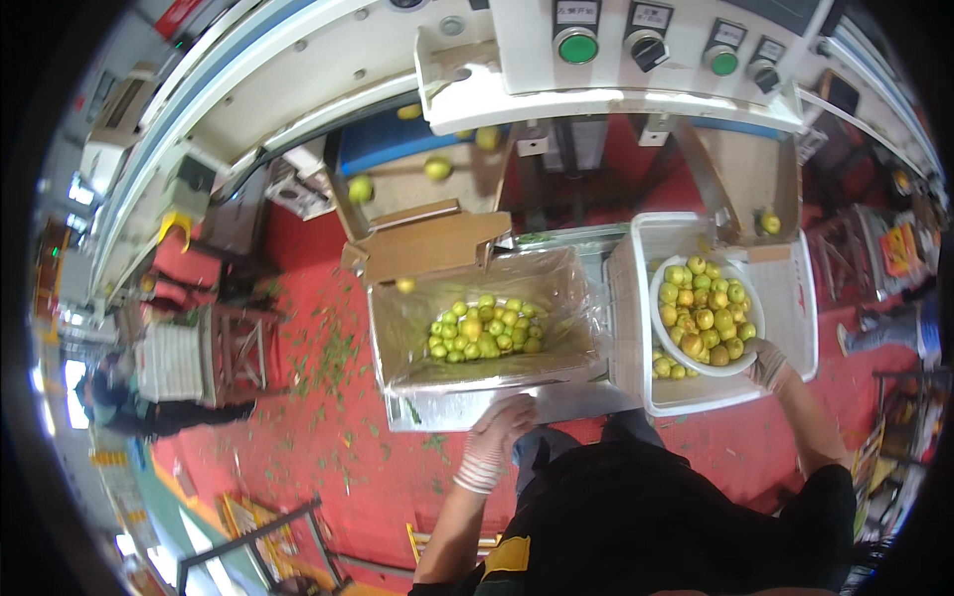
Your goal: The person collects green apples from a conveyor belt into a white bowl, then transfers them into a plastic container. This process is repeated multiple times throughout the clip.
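My right hand [768, 363], in a pale knit glove, grips the near right rim of a round white plastic bowl [659, 316]. The bowl is heaped with green-yellow fruits [704, 298], some browned, and sits tilted inside a white plastic crate [809, 313]. More fruits [671, 366] lie beneath it in the crate. My left hand [507, 417], gloved with a striped cuff, is at the near edge of a metal stand [574, 402]; whether its fingers hold anything is hidden. Beyond it, a cardboard box [378, 328] lined with clear plastic film [566, 283] contains a pile of greener fruits [484, 328].
Above are a machine panel with green buttons [578, 48] and two cardboard-sided chutes [402, 197] [753, 171], each with loose fruit. Leaves [328, 357] litter the red floor [268, 462]. A stool with a white crate [170, 361] stands left, near another person [149, 413].
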Tool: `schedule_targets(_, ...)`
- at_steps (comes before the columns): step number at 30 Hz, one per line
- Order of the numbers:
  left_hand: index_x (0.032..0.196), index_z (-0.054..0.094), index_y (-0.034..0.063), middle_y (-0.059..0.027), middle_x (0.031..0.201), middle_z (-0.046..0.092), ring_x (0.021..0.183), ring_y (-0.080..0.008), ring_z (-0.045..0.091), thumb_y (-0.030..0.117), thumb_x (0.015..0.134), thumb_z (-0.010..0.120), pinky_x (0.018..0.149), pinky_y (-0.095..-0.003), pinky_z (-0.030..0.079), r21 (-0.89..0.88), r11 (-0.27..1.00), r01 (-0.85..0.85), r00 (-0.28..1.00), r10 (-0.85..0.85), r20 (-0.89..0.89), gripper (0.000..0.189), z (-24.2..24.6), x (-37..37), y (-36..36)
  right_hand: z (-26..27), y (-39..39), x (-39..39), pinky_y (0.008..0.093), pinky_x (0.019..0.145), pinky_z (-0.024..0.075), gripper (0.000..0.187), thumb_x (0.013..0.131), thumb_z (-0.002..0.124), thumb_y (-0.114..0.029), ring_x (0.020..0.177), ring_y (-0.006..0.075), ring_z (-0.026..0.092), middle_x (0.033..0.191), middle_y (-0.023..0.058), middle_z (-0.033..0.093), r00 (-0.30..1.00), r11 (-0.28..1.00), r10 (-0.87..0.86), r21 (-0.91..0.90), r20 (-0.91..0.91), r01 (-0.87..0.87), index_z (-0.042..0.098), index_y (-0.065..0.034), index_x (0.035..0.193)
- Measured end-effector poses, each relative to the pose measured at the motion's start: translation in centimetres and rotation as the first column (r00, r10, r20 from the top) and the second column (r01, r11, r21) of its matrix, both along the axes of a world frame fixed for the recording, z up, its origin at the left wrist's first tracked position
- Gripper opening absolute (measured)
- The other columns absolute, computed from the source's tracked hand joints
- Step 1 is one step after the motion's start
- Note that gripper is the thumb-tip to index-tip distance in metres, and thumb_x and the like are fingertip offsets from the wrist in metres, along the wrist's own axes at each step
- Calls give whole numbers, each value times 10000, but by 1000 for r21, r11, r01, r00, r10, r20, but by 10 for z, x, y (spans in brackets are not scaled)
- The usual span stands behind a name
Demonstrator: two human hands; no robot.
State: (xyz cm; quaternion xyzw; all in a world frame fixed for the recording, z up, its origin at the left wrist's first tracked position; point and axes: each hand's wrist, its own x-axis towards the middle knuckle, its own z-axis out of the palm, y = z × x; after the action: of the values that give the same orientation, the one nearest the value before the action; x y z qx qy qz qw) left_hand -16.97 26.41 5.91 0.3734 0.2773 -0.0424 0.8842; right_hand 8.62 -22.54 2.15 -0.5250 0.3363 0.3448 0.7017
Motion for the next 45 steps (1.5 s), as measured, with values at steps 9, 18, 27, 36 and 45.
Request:
schedule_targets(9, 1305, 542, -42, -175, 1266, 627, 1146, -293, 630, 276, 975, 597, 963, -403, 519, 57, 996, 66, 993, -71, 92, 462, 1, 7, 91, 116, 8, -83, 344, 673, 660, 329, 828, 625, -49, 746, 261, 745, 912, 173, 724, 983, 967, -161, -184, 85, 174, 563, 90, 1120)
schedule_targets(18, 1282, 587, -51, -150, 1222, 662, 1099, -250, 651, 176, 1000, 541, 964, -362, 511, 253, 931, 263, 953, -292, 84, 365, 2, 2, 69, 91, 75, -207, 285, 512, 603, 220, 827, 584, -84, 596, 186, 697, 777, 87, 692, 884, 887, -412, -123, 218, 444, 594, 38, 1009)
schedule_targets(27, 1064, 693, 14, -145, 1086, 682, 1088, -303, 632, 10, 895, 576, 985, -381, 467, 918, 122, -376, 849, -351, 395, 206, 124, 110, 121, 62, 79, -220, 255, 414, 519, 239, 793, 583, -125, 548, 169, 639, 744, 39, 654, 868, 868, -408, -174, 281, 465, 588, -39, 1016)
schedule_targets(36, 1178, 677, 84, -156, 1229, 646, 1159, -349, 587, 291, 872, 647, 1011, -431, 459, 921, -385, -56, 937, -339, -85, 371, 106, 225, 200, 54, 78, -215, 325, 664, 589, 308, 805, 592, -74, 755, 213, 672, 911, 71, 664, 861, 851, -405, -219, 308, 478, 568, -8, 1104)
schedule_targets(45, 1174, 697, 154, -132, 1245, 626, 1195, -345, 546, 282, 856, 673, 1045, -432, 427, 887, -427, -174, 929, -371, 4, 344, 95, 225, 201, 35, 61, -224, 387, 920, 578, 423, 864, 580, -80, 1050, 275, 667, 1181, 134, 648, 836, 886, -392, -85, 383, 455, 520, 10, 1273)
